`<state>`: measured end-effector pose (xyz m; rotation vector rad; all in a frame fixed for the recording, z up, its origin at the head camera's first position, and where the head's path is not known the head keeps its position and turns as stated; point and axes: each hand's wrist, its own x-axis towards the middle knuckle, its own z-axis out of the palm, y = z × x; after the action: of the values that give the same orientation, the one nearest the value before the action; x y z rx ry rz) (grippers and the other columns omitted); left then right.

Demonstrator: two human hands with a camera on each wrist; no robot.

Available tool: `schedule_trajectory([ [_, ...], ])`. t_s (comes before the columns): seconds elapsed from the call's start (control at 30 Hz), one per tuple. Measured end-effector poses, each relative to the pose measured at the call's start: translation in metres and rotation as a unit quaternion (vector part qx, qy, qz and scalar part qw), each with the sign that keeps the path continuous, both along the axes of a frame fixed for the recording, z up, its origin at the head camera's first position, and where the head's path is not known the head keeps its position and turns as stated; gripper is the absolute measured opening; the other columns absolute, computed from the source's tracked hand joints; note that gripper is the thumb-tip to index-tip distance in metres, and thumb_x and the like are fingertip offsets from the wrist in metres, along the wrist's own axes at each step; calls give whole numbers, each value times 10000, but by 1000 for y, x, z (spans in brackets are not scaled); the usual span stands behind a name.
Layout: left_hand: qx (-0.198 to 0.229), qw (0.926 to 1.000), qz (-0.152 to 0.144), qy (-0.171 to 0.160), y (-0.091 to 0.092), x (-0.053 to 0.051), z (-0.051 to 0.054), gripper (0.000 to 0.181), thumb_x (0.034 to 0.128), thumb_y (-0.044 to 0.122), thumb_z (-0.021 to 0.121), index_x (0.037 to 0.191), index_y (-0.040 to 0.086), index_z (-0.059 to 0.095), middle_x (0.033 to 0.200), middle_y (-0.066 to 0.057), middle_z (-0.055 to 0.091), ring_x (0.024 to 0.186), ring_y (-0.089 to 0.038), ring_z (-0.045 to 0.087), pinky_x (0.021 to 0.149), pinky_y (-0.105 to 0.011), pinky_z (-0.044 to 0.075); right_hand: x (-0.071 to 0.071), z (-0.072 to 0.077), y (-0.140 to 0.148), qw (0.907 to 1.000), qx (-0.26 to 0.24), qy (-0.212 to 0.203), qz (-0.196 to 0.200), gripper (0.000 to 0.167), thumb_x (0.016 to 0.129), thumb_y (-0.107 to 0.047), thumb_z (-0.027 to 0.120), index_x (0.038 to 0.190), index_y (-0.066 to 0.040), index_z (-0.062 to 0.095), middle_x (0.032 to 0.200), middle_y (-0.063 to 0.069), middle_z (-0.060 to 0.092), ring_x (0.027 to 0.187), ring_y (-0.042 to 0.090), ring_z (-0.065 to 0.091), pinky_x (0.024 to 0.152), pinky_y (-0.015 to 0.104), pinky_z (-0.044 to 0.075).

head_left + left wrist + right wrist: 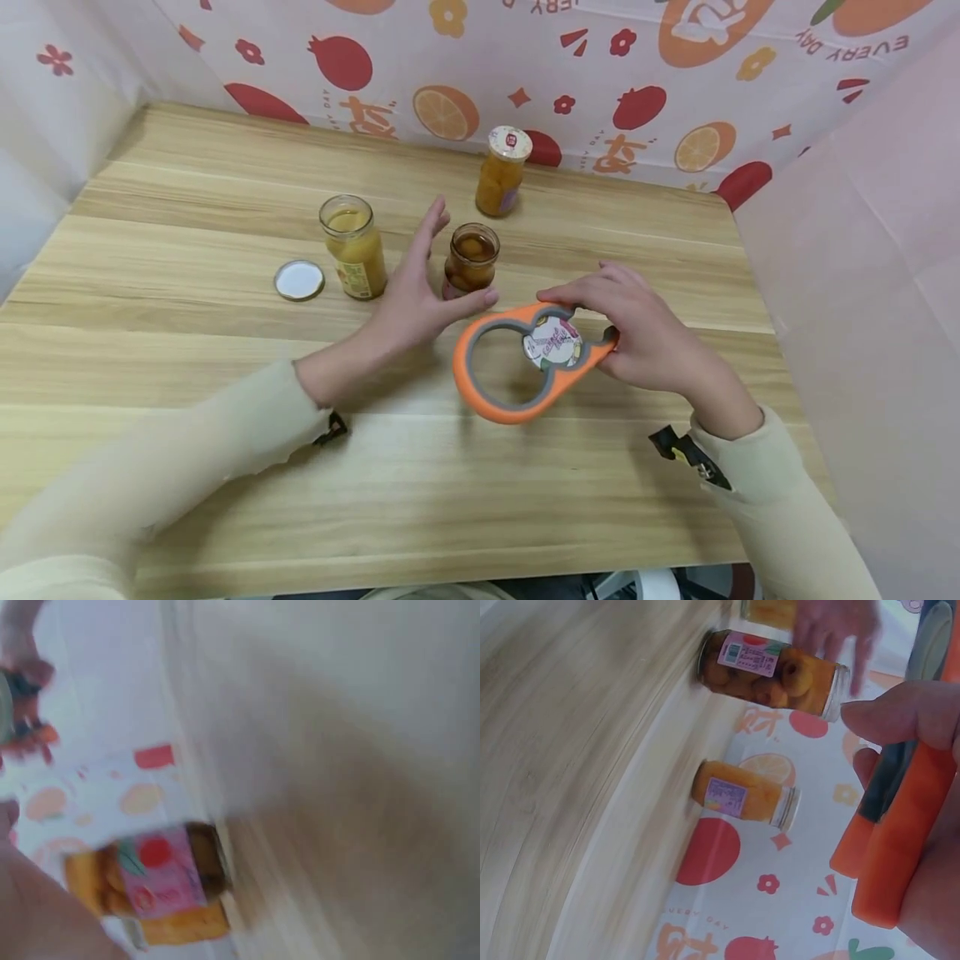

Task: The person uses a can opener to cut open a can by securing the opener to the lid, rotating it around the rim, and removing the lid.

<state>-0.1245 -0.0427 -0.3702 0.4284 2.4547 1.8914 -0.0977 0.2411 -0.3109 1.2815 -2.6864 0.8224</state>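
Observation:
My right hand (645,337) grips the handle end of an orange and grey jar opener (504,413), held over the table. A round lid (552,343) with a printed top sits in the opener's smaller opening. Left of it, my left hand (412,304) has its thumb and fingers spread around the near left side of a jar of dark fruit in syrup (471,265). That jar stands upright without its lid, and a pink label (161,874) shows in the left wrist view. Whether the left hand touches the glass I cannot tell.
An uncovered jar of yellow fruit (362,258) stands left of my left hand, with a loose white lid (299,280) beside it. A capped jar of orange fruit (500,177) stands farther back, near the printed curtain (480,50).

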Motion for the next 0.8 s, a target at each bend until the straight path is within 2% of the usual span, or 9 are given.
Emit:
schedule_trajectory([
  [0.07, 409, 9967, 179, 672, -2, 15, 5, 1041, 774, 131, 862, 1587, 203, 217, 1617, -11, 274, 1487, -153, 229, 1179, -403, 274, 2, 1, -1, 9999, -151, 16, -23, 614, 721, -110, 883, 1290, -192, 666, 1115, -89, 700, 1007, 98, 544, 956, 430, 336],
  [0.13, 1067, 9866, 58, 1230, -3, 27, 9, 907, 770, -24, 817, 1529, 74, 331, 1549, -83, 379, 1434, -223, 331, 1113, -386, 367, 4, 3, -3, 9995, -306, 15, -44, 615, 717, -98, 879, 1287, -190, 666, 1097, -87, 695, 1021, 97, 558, 1032, 489, 326],
  [0.2, 1747, 9758, -316, 1279, -3, 35, 12, 809, 764, -134, 764, 1466, -7, 384, 1458, -138, 468, 1337, -280, 439, 1000, -364, 467, 6, 5, -5, 9990, -432, 45, -58, 609, 720, -93, 870, 1286, -184, 664, 1097, -81, 691, 1042, 99, 574, 1102, 558, 283],
  [0.27, 2342, 9645, -882, 841, -2, 42, 13, 748, 784, -156, 735, 1438, -42, 389, 1374, -168, 527, 1249, -315, 513, 934, -364, 520, 8, 6, -8, 9985, -527, 101, -56, 595, 729, -93, 854, 1286, -174, 662, 1099, -80, 687, 1041, 101, 577, 1119, 563, 267],
  [0.33, 2699, 9513, -1488, 92, 1, 47, 13, 708, 842, -52, 747, 1450, -23, 385, 1333, -143, 565, 1205, -305, 565, 929, -388, 544, 10, 7, -11, 9980, -606, 176, -57, 585, 732, -93, 843, 1283, -161, 659, 1092, -73, 686, 1033, 108, 575, 1115, 554, 275],
  [0.43, 3135, 9127, -2405, -1041, 10, 50, 8, 768, 848, 188, 804, 1467, -5, 393, 1345, -128, 577, 1232, -298, 571, 982, -477, 514, 12, 7, -15, 9968, -753, 259, -45, 575, 734, -93, 833, 1279, -141, 655, 1086, -55, 688, 1017, 123, 565, 1094, 508, 297],
  [0.5, 3317, 8876, -2782, -1575, 17, 50, 4, 806, 825, 328, 816, 1456, 5, 433, 1349, -125, 589, 1240, -288, 571, 996, -516, 496, 13, 7, -17, 9959, -846, 306, -41, 579, 730, -92, 838, 1277, -129, 654, 1081, -39, 689, 1011, 136, 561, 1097, 500, 299],
  [0.57, 3596, 8617, -2909, -2085, 24, 50, 2, 801, 785, 387, 839, 1410, 23, 492, 1318, -126, 614, 1211, -280, 591, 1007, -535, 481, 13, 5, -20, 9950, -939, 337, -38, 588, 722, -75, 840, 1277, -117, 651, 1080, -20, 689, 1004, 151, 558, 1096, 488, 302],
  [0.8, 4097, 8124, -2817, -3046, 35, 53, 6, 782, 688, 448, 893, 1306, 105, 559, 1199, -47, 668, 1086, -200, 635, 1006, -444, 481, 15, 0, -23, 9942, -1020, 295, -157, 612, 707, -64, 859, 1279, -118, 648, 1090, -7, 677, 1024, 153, 554, 1140, 526, 274],
])
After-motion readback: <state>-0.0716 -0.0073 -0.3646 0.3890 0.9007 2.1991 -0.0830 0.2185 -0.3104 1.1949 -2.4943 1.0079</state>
